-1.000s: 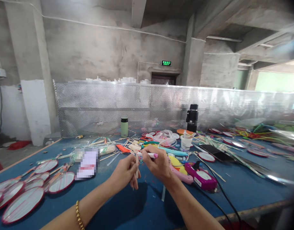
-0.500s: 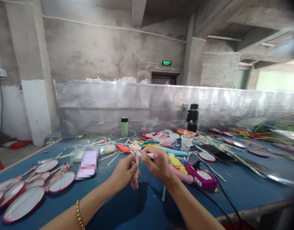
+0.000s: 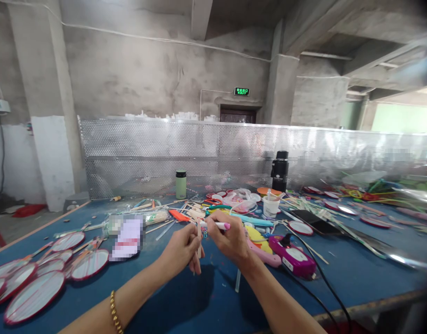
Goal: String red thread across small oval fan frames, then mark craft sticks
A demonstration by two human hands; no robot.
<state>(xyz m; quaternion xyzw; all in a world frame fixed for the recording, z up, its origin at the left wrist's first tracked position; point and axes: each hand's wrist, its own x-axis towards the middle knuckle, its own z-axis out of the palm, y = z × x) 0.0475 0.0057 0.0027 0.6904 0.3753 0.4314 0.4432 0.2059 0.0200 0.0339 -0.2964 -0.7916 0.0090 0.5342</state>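
- My left hand (image 3: 180,250) is closed around a thin white stick (image 3: 199,246), held upright over the blue table (image 3: 185,301).
- Right hand (image 3: 227,239) is pinched on a pink-tipped pen (image 3: 220,226), tip end at the stick's top.
- White cup (image 3: 270,206) has something poking out, can't tell what.
- Green bottle (image 3: 180,184) and black flask (image 3: 279,170) stand capped at the back.
- Purple glue gun (image 3: 293,256) just right of my wrist, red-rimmed fans (image 3: 35,290) off left.

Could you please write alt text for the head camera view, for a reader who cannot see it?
Two bare hands meet over a cluttered blue table: the left hand pinches a thin pale stick upright, while the right hand holds a pink-tipped white pen to its top. Red-rimmed oval fans lie at left and a purple glue gun at right.
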